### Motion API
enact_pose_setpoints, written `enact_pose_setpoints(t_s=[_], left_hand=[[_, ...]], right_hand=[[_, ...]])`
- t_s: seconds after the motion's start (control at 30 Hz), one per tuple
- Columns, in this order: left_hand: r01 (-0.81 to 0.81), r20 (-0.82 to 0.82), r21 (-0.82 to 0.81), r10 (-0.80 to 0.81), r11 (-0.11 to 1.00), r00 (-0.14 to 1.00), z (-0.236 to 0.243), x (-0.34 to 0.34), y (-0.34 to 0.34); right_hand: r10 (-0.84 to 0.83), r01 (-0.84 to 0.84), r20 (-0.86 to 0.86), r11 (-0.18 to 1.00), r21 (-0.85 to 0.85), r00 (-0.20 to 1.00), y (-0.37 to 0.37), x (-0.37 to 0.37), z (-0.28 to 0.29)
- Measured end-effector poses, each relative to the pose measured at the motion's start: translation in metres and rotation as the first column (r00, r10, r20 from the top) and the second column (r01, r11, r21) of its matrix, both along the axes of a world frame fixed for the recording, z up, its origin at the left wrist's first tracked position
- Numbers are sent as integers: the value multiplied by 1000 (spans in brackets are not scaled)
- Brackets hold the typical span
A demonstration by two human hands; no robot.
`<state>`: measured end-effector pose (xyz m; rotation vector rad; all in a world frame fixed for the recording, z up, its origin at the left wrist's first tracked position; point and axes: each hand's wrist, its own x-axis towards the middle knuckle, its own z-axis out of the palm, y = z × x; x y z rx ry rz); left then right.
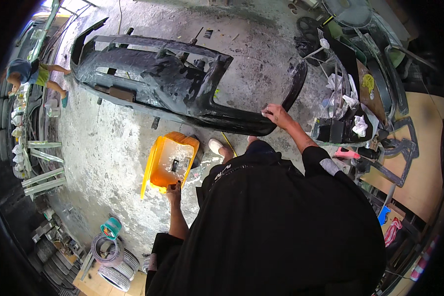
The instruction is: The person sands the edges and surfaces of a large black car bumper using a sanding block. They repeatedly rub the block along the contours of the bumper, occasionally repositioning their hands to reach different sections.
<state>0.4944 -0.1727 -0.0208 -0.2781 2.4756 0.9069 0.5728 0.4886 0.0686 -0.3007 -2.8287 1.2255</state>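
A long dark car bumper [172,79] with pale smudges stretches across the upper middle, raised off the floor. My right hand [277,113] is at its right end, fingers curled on the top edge; whether anything is under them is unclear. Below the bumper stands a yellow-orange tub [148,169] with milky, speckled water and a small dark rectangular piece [174,165] inside. My left hand [174,191] is at the tub's near rim, fingers bent round a small dark thing that I cannot make out. My feet [218,148] are just right of the tub.
Another person [27,74] bends over a cluttered rack [44,143] at the left. At lower left are tyres [114,276] and a teal bucket [111,224]. On the right, stands with car parts, rags [360,126], a fan [345,11] and wooden boards [424,163] crowd the floor [89,163].
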Motion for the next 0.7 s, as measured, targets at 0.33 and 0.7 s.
enact_pose_setpoints(t_s=[0.33, 0.7], left_hand=[[17, -124, 88, -6, 996, 992, 19, -26, 40], [-82, -33, 158, 89, 984, 996, -1, -9, 25]], right_hand=[[-179, 176, 33, 982, 71, 983, -13, 8, 16], [-246, 238, 20, 954, 181, 969, -25, 0, -2]])
